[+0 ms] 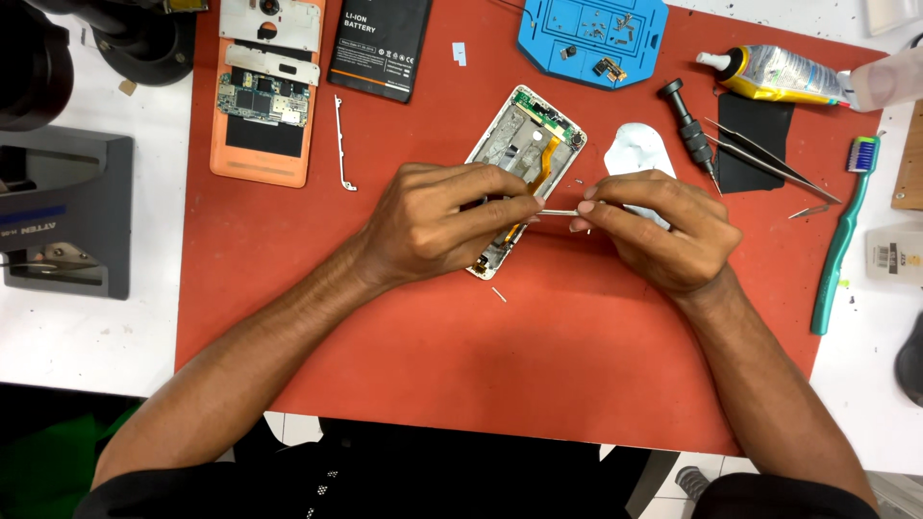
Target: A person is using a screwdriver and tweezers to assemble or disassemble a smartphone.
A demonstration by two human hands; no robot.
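Both hands meet over the opened phone (527, 130), which lies tilted on the red mat (538, 375). The left hand (437, 226) and the right hand (654, 231) each pinch one end of a thin metal strip (559, 211), fingers narrow, just in front of the phone. Right of the phone lie a screwdriver (690, 125), tweezers (769, 159) and a green toothbrush (841, 240). Behind the phone sits a blue parts tray (548, 43); left of it lie a black battery (380, 43) and an orange phone back (261, 106).
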